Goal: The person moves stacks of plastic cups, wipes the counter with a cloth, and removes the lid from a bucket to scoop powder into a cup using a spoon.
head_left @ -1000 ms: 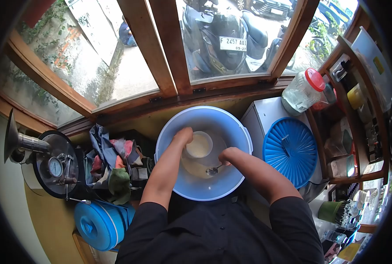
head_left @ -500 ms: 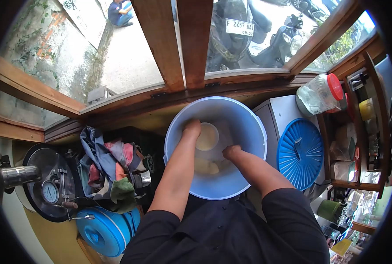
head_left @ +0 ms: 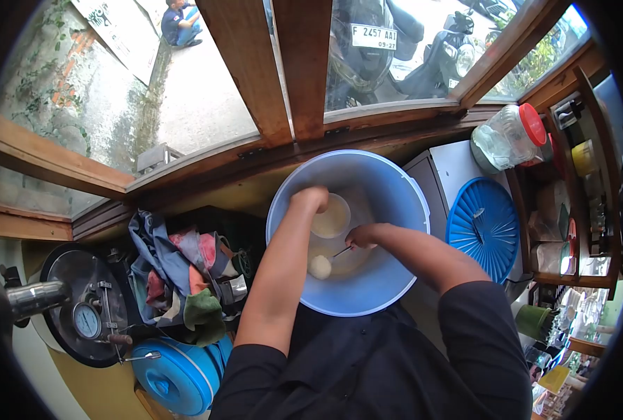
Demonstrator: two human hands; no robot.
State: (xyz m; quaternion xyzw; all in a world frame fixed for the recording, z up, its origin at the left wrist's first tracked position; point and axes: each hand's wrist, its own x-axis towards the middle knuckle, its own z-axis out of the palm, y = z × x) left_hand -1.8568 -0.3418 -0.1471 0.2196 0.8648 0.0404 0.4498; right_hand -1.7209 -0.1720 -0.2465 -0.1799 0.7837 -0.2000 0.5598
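Note:
Both my arms reach down into a deep pale-blue tub. My left hand is closed on the rim of a round, light-coloured bowl, which holds something pale and yellowish. To its right, my right hand grips the thin dark handle of a ladle. The ladle's head, at lower left, carries a rounded heap of pale stuff. More of the same pale material lies in the tub's bottom, below the bowl.
On the right, a ribbed blue lid rests beside a red-capped clear jar. Piled cloths, a dark pot lid with a gauge and a blue lidded container stand left. Beyond the window are motorbikes and a seated person.
My right hand has risen and turned inward, bringing the ladle with its pale heap into sight. My left hand stays at the bowl's rim.

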